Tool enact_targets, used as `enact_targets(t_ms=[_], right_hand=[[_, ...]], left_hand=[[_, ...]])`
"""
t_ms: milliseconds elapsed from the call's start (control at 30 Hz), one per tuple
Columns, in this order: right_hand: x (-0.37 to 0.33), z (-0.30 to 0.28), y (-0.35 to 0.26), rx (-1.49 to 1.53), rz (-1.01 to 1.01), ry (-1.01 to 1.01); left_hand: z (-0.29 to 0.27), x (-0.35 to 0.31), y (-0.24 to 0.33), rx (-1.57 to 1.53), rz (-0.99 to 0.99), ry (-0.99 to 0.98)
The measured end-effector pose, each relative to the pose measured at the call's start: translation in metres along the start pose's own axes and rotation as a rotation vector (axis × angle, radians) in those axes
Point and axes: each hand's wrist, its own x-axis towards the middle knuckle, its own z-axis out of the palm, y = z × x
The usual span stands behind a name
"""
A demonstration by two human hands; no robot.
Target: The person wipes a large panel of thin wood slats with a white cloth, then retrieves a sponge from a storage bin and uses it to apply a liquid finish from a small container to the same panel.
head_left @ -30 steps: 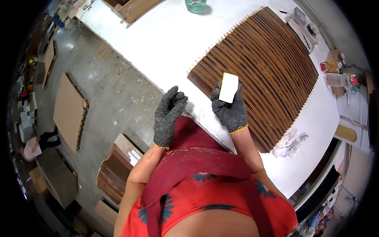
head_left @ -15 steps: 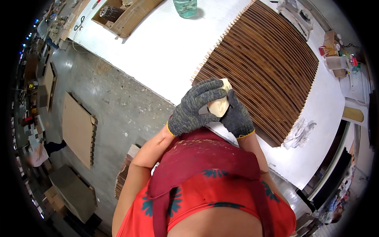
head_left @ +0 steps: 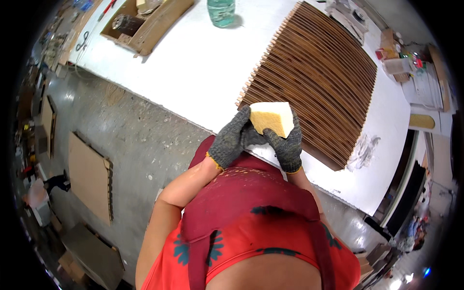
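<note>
A pale yellow sponge block (head_left: 269,117) is held up between both hands at the table's near edge. My left hand (head_left: 234,137), in a dark grey knit glove with a yellow cuff, is closed against the sponge's left side. My right hand (head_left: 288,147), gloved the same way, grips it from the right and below, thumb across its front face. Just beyond the hands lies a panel of dark brown wooden slats (head_left: 314,82), side by side on the white table (head_left: 188,72). Pale slat ends show along its left and right edges.
A cardboard box (head_left: 145,36) with items in it, scissors (head_left: 82,41) and a greenish clear bottle (head_left: 221,12) stand toward the far left. A crumpled white cloth (head_left: 365,152) lies right of the panel. Boards (head_left: 89,176) rest on the floor at left, near another person (head_left: 38,193).
The sponge, squeezed and partly covered by my hands before, now shows its full blocky shape. My right thumb has come onto its front, and my left fingers have drawn back to its left side.
</note>
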Motion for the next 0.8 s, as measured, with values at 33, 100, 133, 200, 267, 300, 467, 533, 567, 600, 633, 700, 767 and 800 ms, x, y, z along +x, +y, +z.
enact_targets(t_ms=[33, 100, 133, 200, 267, 300, 467, 533, 567, 600, 633, 700, 767, 800], right_hand=[[-0.002, 0.002, -0.001, 0.018, 0.009, 0.046], [-0.002, 0.003, 0.001, -0.061, -0.094, 0.07], [-0.001, 0.005, 0.003, -0.101, -0.147, 0.08], [-0.002, 0.011, 0.005, -0.163, -0.278, 0.091], [0.003, 0.006, -0.001, -0.341, -0.374, 0.071], [0.006, 0.002, -0.007, -0.383, -0.394, 0.087], [0.024, -0.041, -0.017, -0.165, -0.096, 0.354], [0.032, -0.065, 0.001, -0.708, -0.371, 0.147], [0.028, -0.063, 0.008, -0.658, -0.334, 0.107], [0.027, -0.057, 0.009, -0.607, -0.296, 0.068], [0.031, -0.051, 0.008, -0.5, -0.329, -0.065], [0.037, -0.052, 0.007, -0.854, -0.51, -0.15], [0.05, -0.065, 0.016, -0.837, -0.428, -0.098], [0.054, -0.077, 0.022, -0.796, -0.331, -0.024]], left_hand=[[-0.004, 0.0, 0.003, 0.094, 0.023, 0.001], [-0.013, -0.002, 0.002, 0.255, 0.027, 0.1], [-0.022, -0.002, 0.0, 0.37, 0.028, 0.178], [-0.032, -0.002, -0.004, 0.5, 0.124, 0.146], [-0.034, 0.0, -0.003, 0.644, 0.165, 0.125], [-0.024, -0.001, 0.004, 0.725, 0.154, 0.117], [-0.016, 0.011, 0.018, 0.929, 0.52, 0.23], [-0.045, 0.021, 0.026, 1.356, 0.646, 0.232], [-0.056, 0.027, 0.026, 1.463, 0.663, 0.211], [-0.068, 0.034, 0.022, 1.568, 0.679, 0.188], [-0.073, 0.041, 0.019, 1.614, 0.692, 0.191], [-0.076, 0.051, 0.016, 1.666, 0.778, 0.155], [-0.089, 0.065, 0.012, 1.588, 0.824, 0.112], [-0.087, 0.07, 0.012, 1.676, 0.862, 0.123]])
